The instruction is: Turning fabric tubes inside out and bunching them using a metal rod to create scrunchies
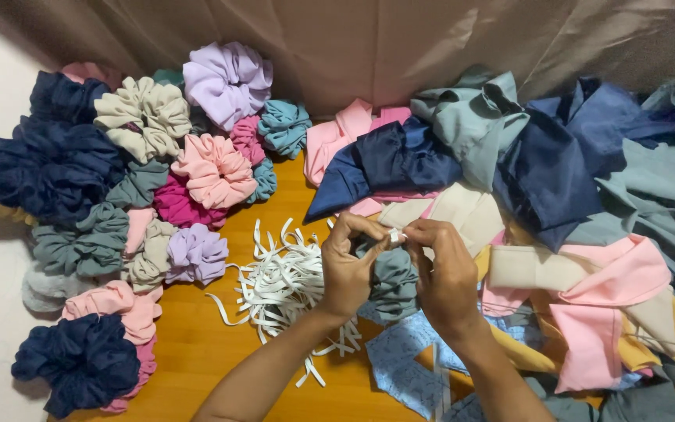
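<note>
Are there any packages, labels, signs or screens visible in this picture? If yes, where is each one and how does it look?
None: no package, label, sign or screen shows.
In view are only finished scrunchies at the left, cut white elastic strips on the wooden table, and loose fabric pieces at the right.
The left hand and right hand hold a grey-green scrunchie with white elastic ends between the fingertips.

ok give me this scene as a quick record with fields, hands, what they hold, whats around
left hand: pinches white elastic ends
right hand: pinches the same ends
held piece: gathered grey-green fabric, hanging between the hands
left side: pile of finished scrunchies
centre: heap of white elastic strips
right side: folded fabric pieces
surface: wooden table
back: brown curtain
</note>
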